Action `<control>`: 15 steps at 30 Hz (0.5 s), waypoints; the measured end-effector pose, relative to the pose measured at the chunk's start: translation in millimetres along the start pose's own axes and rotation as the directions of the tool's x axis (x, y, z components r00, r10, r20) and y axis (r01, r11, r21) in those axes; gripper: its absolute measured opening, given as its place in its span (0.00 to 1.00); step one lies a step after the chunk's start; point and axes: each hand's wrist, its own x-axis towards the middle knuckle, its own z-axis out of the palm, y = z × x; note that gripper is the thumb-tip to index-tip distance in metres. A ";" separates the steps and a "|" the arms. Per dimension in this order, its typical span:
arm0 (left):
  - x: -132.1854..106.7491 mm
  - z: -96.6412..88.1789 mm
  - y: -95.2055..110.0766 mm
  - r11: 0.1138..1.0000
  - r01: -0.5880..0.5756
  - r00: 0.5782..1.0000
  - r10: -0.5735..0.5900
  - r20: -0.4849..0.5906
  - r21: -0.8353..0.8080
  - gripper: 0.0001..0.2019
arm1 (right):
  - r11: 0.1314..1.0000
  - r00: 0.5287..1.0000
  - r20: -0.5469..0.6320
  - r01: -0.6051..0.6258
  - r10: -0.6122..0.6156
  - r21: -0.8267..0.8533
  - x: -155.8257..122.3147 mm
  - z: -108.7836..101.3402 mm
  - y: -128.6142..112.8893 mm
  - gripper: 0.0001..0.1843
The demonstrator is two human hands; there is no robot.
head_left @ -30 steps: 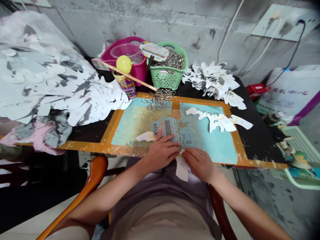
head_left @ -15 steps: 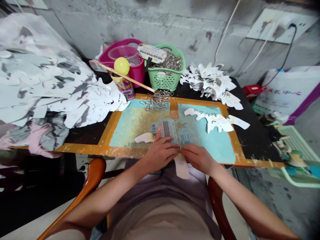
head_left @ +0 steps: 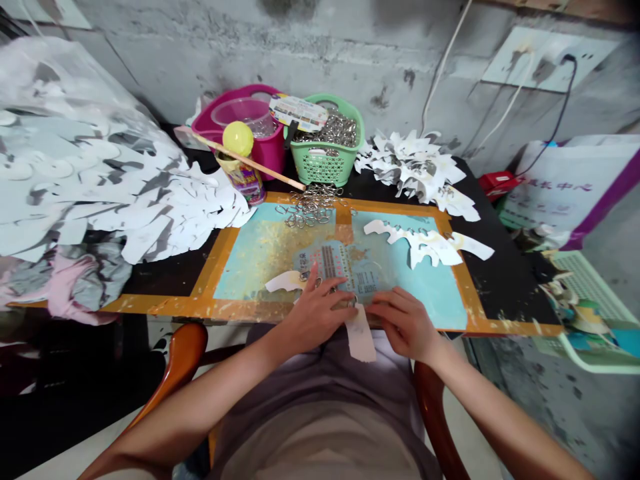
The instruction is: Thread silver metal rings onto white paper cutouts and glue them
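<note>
Your left hand [head_left: 315, 308] lies partly open over the white cut-out [head_left: 361, 337], fingers a little spread and touching it, at the near edge of the surface [head_left: 515, 293], with one end jutting past; your right hand [head_left: 406, 323] is half curled just beside that end, and whether it holds anything I cannot tell; rings [head_left: 316, 205] lie farther back

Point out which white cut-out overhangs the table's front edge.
The cut-out between the left hand and right hand: its end sticks out past the edge. The scalloped cut-out farther right lies wholly on the table.
</note>
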 end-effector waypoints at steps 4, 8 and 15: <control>0.9 -1.8 1.7 1.000 0.000 1.000 0.000 0.023 0.005 0.10 | 0.988 0.996 -0.055 -0.064 0.072 0.140 0.3 7.2 -9.7 0.28; -0.3 -3.5 2.7 1.000 0.007 0.999 -0.007 0.041 0.023 0.10 | 0.990 0.995 -0.028 -0.094 0.097 0.101 -3.3 18.1 -13.3 0.33; -0.4 -5.1 2.8 1.000 0.025 0.999 -0.025 0.027 0.002 0.11 | 0.991 0.991 -0.007 -0.130 0.130 0.017 -2.5 20.8 -20.1 0.33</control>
